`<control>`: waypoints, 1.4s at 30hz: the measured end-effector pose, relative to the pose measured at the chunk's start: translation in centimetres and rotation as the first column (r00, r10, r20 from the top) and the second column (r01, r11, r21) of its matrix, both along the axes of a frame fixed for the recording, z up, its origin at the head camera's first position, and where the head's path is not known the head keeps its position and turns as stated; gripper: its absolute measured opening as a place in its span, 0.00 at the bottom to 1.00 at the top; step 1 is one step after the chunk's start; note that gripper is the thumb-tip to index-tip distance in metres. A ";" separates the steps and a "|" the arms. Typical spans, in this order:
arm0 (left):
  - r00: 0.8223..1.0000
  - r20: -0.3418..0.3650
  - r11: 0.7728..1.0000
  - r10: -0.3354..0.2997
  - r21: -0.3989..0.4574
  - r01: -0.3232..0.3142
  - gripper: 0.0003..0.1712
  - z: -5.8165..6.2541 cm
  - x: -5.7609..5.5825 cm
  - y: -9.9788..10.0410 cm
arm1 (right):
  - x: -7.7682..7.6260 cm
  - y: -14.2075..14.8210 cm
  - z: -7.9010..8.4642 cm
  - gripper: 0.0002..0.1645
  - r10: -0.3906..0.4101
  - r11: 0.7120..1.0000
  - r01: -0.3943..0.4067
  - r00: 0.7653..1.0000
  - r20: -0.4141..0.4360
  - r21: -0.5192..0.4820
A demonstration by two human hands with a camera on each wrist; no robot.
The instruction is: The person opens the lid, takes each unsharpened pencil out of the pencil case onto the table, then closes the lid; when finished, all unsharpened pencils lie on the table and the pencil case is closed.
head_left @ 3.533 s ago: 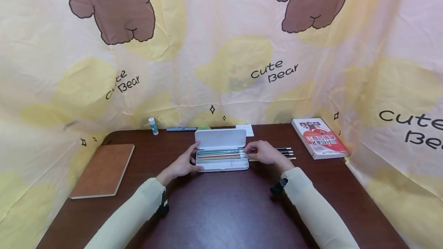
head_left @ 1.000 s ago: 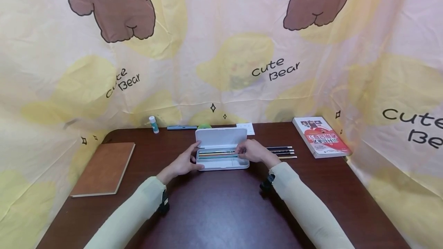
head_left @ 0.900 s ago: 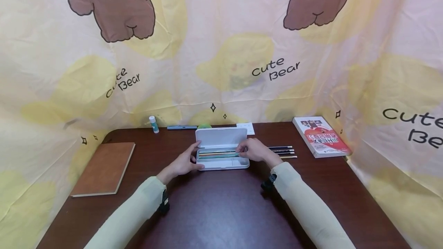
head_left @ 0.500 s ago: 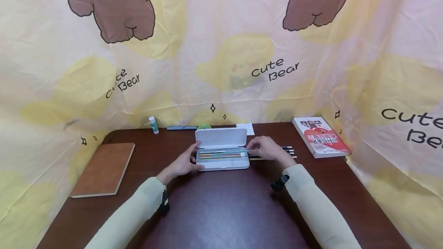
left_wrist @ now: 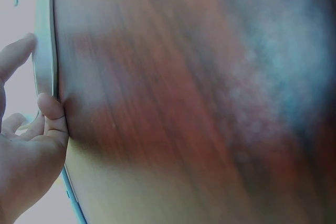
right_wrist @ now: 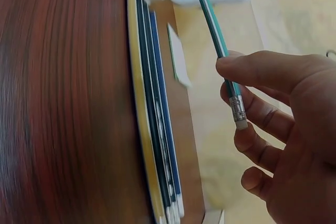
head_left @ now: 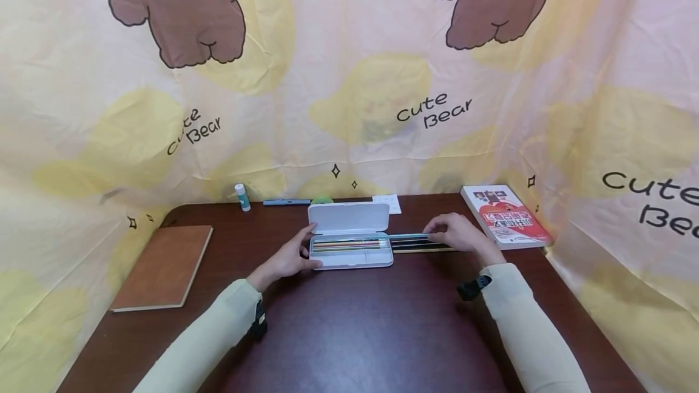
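A white pencil case point(head_left: 349, 219) lies on the table with its lid raised and several pencils point(head_left: 346, 245) in its long compartment. My left hand point(head_left: 286, 259) grips the case's left end, thumb at the front corner. The left wrist view shows those fingers against the case's edge point(left_wrist: 46, 45). With thumb and forefinger, my right hand point(right_wrist: 302, 98) pinches a teal pencil point(right_wrist: 211, 22) with white stripes near its eraser end. Its other end reaches back toward the case. Below it, several pencils point(right_wrist: 149, 103), yellow, dark and blue, lie side by side on the table, right of the case.
Along the back are a glue stick point(head_left: 243, 198), a blue pen point(head_left: 286, 202), a round green thing point(head_left: 321, 200) behind the lid and a white paper point(head_left: 392, 204). A brown notebook point(head_left: 164, 268) lies left, a red-and-white book point(head_left: 505, 217) right. A printed curtain point(head_left: 349, 90) surrounds the table.
My right hand has drawn the teal pencil out of the case and moved it right, over the pencils on the table. My left hand has stayed on the case.
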State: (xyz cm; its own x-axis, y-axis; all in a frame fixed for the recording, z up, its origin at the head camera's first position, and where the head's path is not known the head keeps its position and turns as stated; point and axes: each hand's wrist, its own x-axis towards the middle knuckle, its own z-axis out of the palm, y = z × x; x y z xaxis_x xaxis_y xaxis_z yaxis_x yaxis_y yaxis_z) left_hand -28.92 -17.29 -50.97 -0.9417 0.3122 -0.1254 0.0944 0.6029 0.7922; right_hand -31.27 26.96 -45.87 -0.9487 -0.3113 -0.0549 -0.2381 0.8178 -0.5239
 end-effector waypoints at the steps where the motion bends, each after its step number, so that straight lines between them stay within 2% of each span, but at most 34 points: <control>1: 1.000 0.000 1.000 0.001 0.000 -0.001 0.58 0.0 0.0 0.0 | 0.1 0.5 0.0 0.10 -0.013 1.000 0.013 1.000 0.013 0.003; 11: 1.000 0.003 1.000 -0.003 -0.003 0.003 0.57 0.1 0.1 -0.1 | 0.9 4.4 -0.8 0.11 -0.049 0.998 0.051 0.995 0.089 -0.020; 19: 1.000 0.006 1.000 -0.001 -0.008 0.001 0.57 0.0 0.0 -0.2 | 1.3 6.1 -1.9 0.09 -0.067 0.998 0.067 0.990 0.126 0.004; 24: 1.000 0.006 1.000 -0.001 -0.009 0.001 0.57 0.0 -0.1 -0.2 | 1.2 6.5 -2.6 0.08 -0.073 0.997 0.073 0.987 0.147 0.007; 32: 1.000 -0.004 1.000 -0.006 -0.012 0.006 0.57 0.0 -0.1 -0.1 | 0.9 6.0 -3.5 0.06 -0.083 0.995 0.077 0.989 0.124 0.058; 37: 1.000 0.008 1.000 0.002 -0.016 -0.002 0.57 0.1 0.0 0.0 | 1.0 5.8 -3.6 0.07 -0.096 0.993 0.087 0.988 0.118 0.081; 42: 1.000 0.010 1.000 0.000 -0.013 0.000 0.57 0.1 0.0 0.0 | 1.0 5.8 -3.4 0.07 -0.096 0.994 0.090 0.989 0.112 0.061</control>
State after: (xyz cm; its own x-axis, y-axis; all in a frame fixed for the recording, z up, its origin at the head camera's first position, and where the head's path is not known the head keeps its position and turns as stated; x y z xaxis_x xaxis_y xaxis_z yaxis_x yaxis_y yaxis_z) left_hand -28.90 -17.26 -50.87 -0.9403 0.3107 -0.1389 0.0866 0.6131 0.7852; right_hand -30.25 32.73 -49.26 -0.9599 -0.2156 -0.1793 -0.1009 0.8621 -0.4966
